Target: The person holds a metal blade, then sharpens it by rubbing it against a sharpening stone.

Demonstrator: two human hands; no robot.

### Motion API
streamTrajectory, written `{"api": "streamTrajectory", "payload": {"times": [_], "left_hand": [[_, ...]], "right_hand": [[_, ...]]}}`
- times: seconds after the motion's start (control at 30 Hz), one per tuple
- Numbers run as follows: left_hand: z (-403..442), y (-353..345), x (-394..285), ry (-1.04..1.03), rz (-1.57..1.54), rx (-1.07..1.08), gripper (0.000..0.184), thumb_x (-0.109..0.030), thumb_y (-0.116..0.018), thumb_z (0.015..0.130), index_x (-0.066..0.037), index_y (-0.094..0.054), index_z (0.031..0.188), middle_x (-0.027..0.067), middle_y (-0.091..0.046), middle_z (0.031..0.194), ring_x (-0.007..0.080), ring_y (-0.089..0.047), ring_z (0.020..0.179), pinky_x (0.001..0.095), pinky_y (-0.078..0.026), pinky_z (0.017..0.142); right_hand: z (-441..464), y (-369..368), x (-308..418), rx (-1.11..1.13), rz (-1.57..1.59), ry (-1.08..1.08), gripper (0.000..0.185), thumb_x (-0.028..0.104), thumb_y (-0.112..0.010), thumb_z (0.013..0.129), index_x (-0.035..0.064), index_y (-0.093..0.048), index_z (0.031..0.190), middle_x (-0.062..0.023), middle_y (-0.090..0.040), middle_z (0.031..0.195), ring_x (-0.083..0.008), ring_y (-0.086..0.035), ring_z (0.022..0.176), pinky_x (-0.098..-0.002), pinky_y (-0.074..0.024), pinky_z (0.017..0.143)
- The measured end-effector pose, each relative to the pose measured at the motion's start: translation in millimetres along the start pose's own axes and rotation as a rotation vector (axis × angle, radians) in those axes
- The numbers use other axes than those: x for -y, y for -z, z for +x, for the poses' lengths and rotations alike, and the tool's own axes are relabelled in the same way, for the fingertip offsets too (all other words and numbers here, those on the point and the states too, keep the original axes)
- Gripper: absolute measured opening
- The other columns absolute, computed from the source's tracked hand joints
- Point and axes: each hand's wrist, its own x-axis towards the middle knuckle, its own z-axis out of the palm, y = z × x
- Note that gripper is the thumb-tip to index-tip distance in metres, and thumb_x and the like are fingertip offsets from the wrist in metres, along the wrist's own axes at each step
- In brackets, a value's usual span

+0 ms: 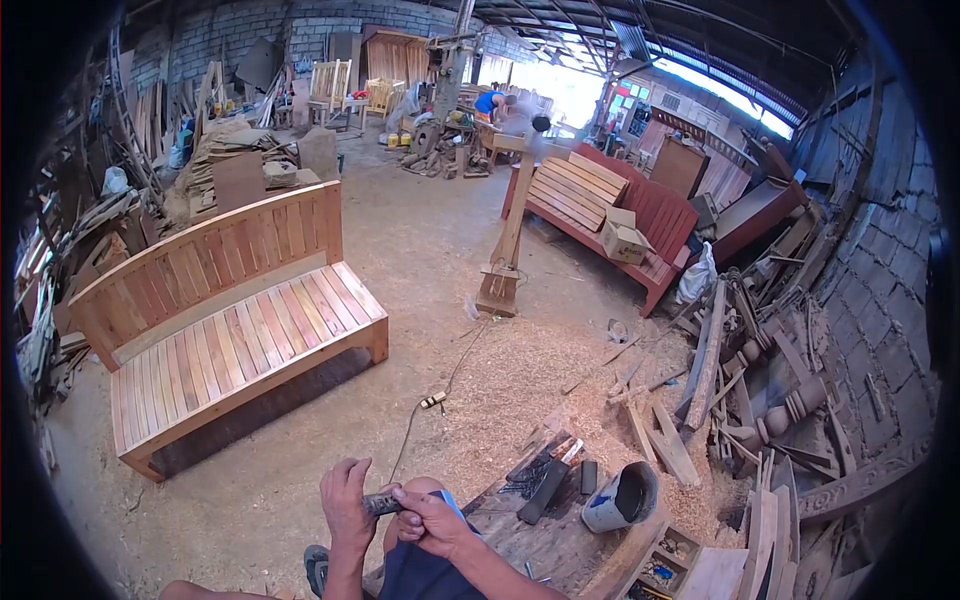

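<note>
A short, dark, mottled cylindrical piece (381,503) lies between my hands above my lap; its exact kind does not show. My right hand (436,524) grips its right end, with the thumb on top and the fingers curled under. At the other end is my left hand (345,502), raised, its fingers bent above the piece and its palm side hiding that end. On the worn wooden surface (500,525) to the right are a dark block (544,492), a smaller dark block (588,477) and a grubby pail (622,498) with a dark inside.
A slatted wooden bench (240,345) stands at left. Beyond the wood shavings (510,370) rises a wooden post stand (505,265). A cord with a yellow-black connector (433,400) crosses the floor. A reddish bench (650,210) and scrap wood (745,400) line the right; a person (490,104) bends far back.
</note>
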Motion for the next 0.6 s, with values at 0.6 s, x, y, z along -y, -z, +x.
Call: {"api": "streamTrajectory", "payload": {"times": [0.6], "left_hand": [[0, 1, -2, -0.023, 0.021, -0.001, 0.052, -0.024, -0.085, 0.077, -0.009, -0.066, 0.123, 0.0168, -0.064, 0.119, 0.0369, -0.061, 0.110, 0.0460, -0.047, 0.095]], "right_hand": [[-1, -2, -2, -0.043, -0.065, 0.022, 0.020, 0.028, -0.061, 0.106, 0.0103, -0.066, 0.115, 0.0056, -0.046, 0.061, -0.0075, -0.042, 0.052, -0.0241, -0.0336, 0.051]]}}
